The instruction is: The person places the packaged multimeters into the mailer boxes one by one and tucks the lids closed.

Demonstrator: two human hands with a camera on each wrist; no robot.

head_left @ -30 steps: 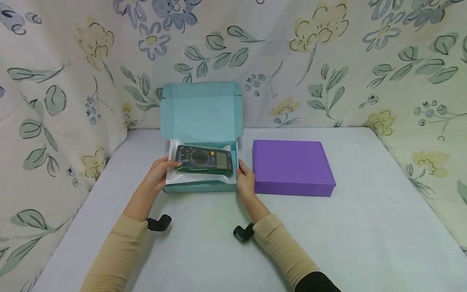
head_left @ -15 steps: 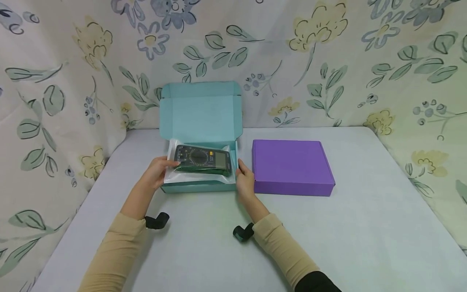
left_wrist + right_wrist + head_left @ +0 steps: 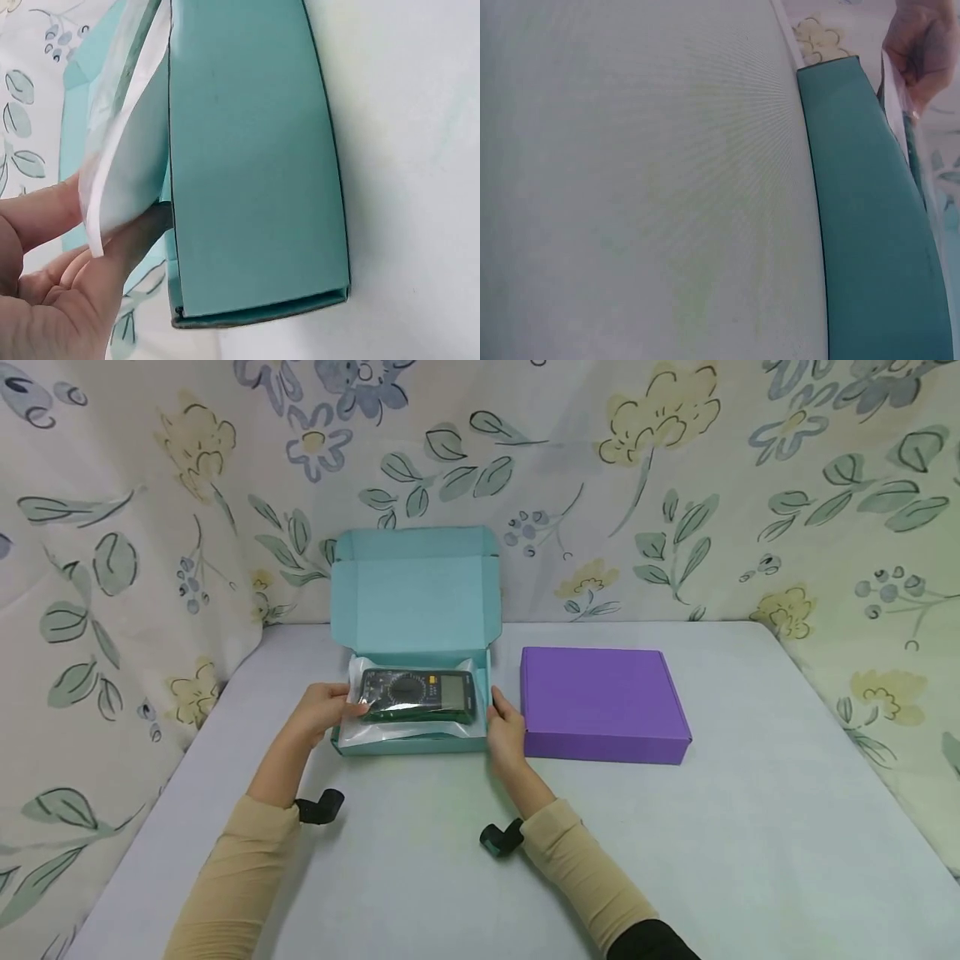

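A black digital multimeter [image 3: 416, 693] with a dial and a grey display lies in a clear and white plastic bag [image 3: 412, 732]. The bag sits at the mouth of an open teal cardboard box [image 3: 420, 746], its left end raised above the wall. My left hand [image 3: 322, 714] pinches that end, thumb on top and fingers underneath; the left wrist view shows the bag's edge [image 3: 124, 180] bent up between them. At the box's front right corner, my right hand [image 3: 506, 731] holds the side wall, with some fingers hidden.
The box's lid [image 3: 417, 602] stands upright at the back. A closed purple box [image 3: 600, 702] sits close to the right of the teal box, near my right hand. Floral cloth [image 3: 570, 485] hangs behind the white table [image 3: 675, 852].
The bagged multimeter has come down lower and flatter into the teal box, mostly in the last half second. My left hand has shifted slightly left with the bag. The right hand stays put.
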